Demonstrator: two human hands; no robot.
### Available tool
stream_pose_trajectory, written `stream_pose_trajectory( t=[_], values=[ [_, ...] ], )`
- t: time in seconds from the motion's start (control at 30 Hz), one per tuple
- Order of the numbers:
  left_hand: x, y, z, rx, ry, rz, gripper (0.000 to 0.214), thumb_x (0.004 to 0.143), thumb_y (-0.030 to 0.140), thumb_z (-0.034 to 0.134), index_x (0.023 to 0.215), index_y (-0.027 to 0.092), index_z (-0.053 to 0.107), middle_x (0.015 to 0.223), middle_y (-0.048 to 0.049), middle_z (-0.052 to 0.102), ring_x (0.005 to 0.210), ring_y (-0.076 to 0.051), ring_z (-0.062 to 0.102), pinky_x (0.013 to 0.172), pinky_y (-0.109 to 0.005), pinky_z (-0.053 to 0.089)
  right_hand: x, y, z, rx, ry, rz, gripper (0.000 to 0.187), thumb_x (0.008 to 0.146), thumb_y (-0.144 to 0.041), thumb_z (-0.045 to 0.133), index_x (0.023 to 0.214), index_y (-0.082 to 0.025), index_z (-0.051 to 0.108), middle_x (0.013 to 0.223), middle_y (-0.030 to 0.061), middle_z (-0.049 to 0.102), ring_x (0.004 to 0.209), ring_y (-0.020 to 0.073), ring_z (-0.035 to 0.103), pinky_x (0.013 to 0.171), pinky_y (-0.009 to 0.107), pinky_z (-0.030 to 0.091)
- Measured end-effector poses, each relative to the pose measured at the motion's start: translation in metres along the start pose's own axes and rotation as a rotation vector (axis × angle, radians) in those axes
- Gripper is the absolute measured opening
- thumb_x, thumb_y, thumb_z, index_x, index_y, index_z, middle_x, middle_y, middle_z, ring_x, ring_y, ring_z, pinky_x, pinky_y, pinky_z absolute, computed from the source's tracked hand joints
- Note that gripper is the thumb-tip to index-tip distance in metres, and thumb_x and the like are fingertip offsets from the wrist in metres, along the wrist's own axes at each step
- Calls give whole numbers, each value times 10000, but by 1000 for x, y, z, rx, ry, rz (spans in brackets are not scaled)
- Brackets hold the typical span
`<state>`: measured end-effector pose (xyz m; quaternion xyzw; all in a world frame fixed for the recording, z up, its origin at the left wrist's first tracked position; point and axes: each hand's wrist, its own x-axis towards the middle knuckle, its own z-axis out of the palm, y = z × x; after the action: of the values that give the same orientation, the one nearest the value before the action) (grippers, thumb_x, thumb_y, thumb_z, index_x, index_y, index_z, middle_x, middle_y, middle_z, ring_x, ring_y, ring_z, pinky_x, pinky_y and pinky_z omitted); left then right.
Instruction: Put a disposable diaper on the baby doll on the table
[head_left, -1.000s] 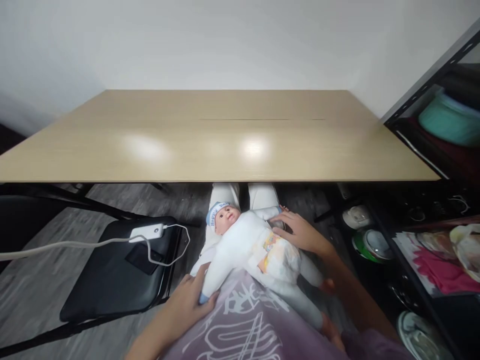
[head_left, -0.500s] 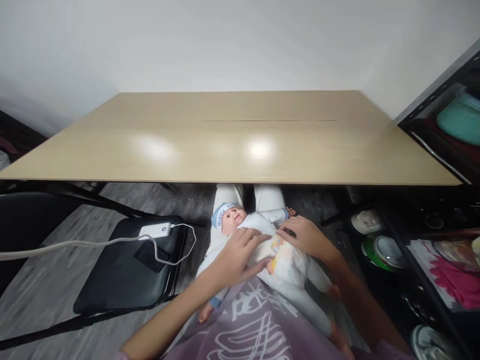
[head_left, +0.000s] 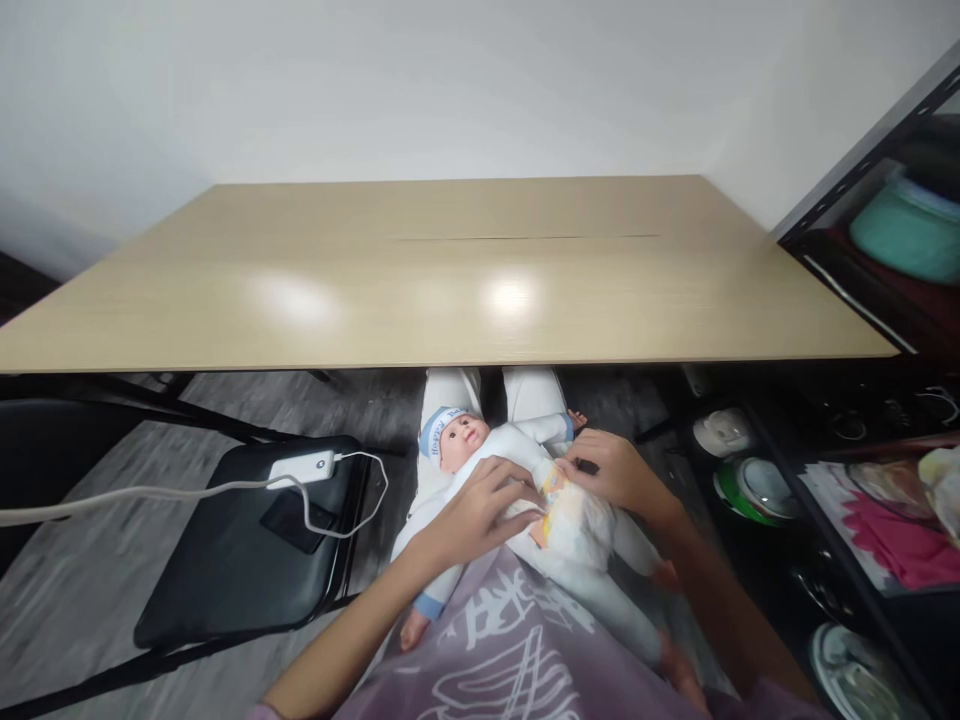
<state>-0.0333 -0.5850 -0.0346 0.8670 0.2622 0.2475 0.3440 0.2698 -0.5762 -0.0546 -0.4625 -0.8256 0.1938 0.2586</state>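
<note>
A baby doll in a white outfit with blue cuffs and a blue-banded cap lies face up across my lap, its head to the left. Around its hips sits a white diaper with a yellow and orange print at the waist. My left hand rests over the doll's belly, thumb and fingers drawn together on the near side of the diaper's waist. At the far side of the waist, my right hand pinches the diaper's edge with bent fingers. The fingertips partly cover the waistband.
A wooden table stands in front, above my knees. On the left, a black folding chair carries a white power bank with a cable and a dark phone. A shelf with jars and a pink cloth is at right.
The left hand's thumb and fingers have closed toward each other at the diaper's waist. My right hand stays at its edge, fingers more bent. The view has shifted slightly.
</note>
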Motion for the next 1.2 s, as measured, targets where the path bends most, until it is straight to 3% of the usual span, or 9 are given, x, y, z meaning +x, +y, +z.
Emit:
stream_pose_trajectory(
  t=[0.23, 0.33, 0.47, 0.57, 0.7, 0.87, 1.0, 1.1, 1.2],
  values=[
    [-8, 4, 5, -26, 61, -29, 187, 1188, 258, 562, 1253, 222, 734, 1276, -42, 793, 1200, -204, 645, 1118, -359, 456, 4, 30, -8, -81, 81, 185, 320, 1158, -390, 548, 1010, -223, 776, 1040, 92, 827, 1016, 278, 748, 952, 441, 594],
    [-10, 6, 6, -47, 47, -75, 203, 1179, 265, 577, 1318, 233, 721, 1329, -52, 778, 1247, -221, 630, 1150, -377, 453, 5, 15, -10, 1, 104, 135, 252, 1162, -371, 556, 1244, -237, 753, 1244, 102, 807, 1198, 285, 727, 1080, 480, 584],
    [-4, 6, 9, -31, 41, -127, 203, 1163, 331, 623, 1317, 238, 717, 1348, -66, 749, 1267, -243, 613, 1157, -406, 447, 10, -17, -8, 129, -68, -22, 267, 1154, -349, 602, 1391, -266, 692, 1366, 89, 769, 1333, 272, 686, 1206, 492, 532],
    [3, 4, 13, -37, 81, -139, 155, 1161, 330, 604, 1199, 225, 711, 1266, -64, 753, 1224, -247, 614, 1129, -417, 451, 15, -34, -1, 147, -175, -93, 234, 1145, -300, 605, 1358, -251, 688, 1327, 91, 760, 1291, 261, 688, 1127, 441, 555],
    [-2, 6, 9, -77, 84, -132, 160, 1164, 321, 568, 1173, 216, 688, 1216, -75, 751, 1171, -240, 623, 1102, -414, 468, 15, -45, 0, 65, -178, -78, 161, 1159, -317, 576, 1142, -225, 707, 1112, 69, 751, 1079, 240, 682, 972, 395, 531],
    [-42, 23, -22, -226, -33, -265, 228, 1170, 373, 535, 1136, 219, 699, 1148, -90, 745, 1117, -234, 664, 1069, -399, 530, -11, -48, -31, 109, -322, -122, 469, 1198, -502, 460, 887, -219, 669, 855, 31, 690, 851, 207, 623, 872, 375, 486],
    [-58, 30, -34, -245, -194, -336, 208, 1127, 379, 596, 1082, 235, 740, 1001, -59, 738, 1104, -244, 671, 1003, -373, 564, -45, -45, -56, 339, -371, 51, 712, 1185, -664, 234, 921, -227, 730, 894, 71, 743, 887, 239, 684, 881, 392, 530],
    [-31, 24, -23, -179, -211, -231, 223, 1129, 401, 598, 1122, 236, 748, 898, -41, 728, 1040, -241, 675, 989, -368, 552, -61, -47, -59, 413, -429, 286, 698, 1177, -643, 233, 957, -253, 768, 838, 64, 750, 798, 240, 694, 771, 364, 543],
    [29, 16, 2, 10, -199, -21, 270, 1138, 442, 601, 1145, 206, 732, 1050, -70, 771, 1000, -235, 671, 1087, -420, 500, -67, -48, -49, 388, -477, 449, 525, 1174, -547, 363, 921, -260, 723, 774, 24, 730, 702, 207, 660, 701, 326, 507]
  ],
)
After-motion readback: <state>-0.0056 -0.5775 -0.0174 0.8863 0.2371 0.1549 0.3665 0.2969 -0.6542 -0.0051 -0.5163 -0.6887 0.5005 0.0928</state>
